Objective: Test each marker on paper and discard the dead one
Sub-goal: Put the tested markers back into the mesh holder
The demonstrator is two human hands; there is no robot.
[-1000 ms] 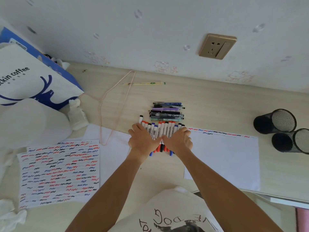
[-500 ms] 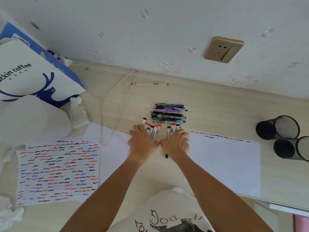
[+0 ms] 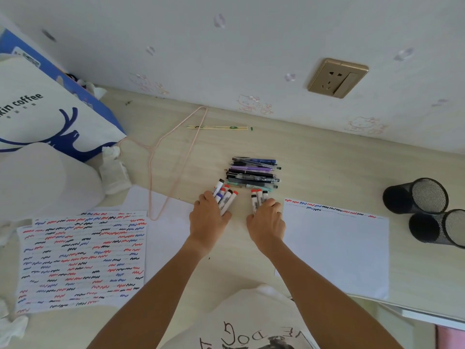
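Two bunches of markers are held on the counter [image 3: 327, 167], some [image 3: 224, 197] gripped by the left hand [image 3: 208, 217], others [image 3: 259, 199] by the right hand [image 3: 266, 220] (only one row of squiggles is drawn on the right paper [image 3: 334, 248], so much testing is likely left).

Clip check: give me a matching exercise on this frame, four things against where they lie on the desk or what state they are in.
Things:
1. pen pile
2. mesh cups
3. scribbled sheet
4. chopsticks

Places or states:
A. lying on their sides, far right
B. covered in red, blue and black squiggles
C. near the wall, beside the hanger
D. just beyond the two hands

Pairs: 1-D, 2-A, 3-B, 4-C
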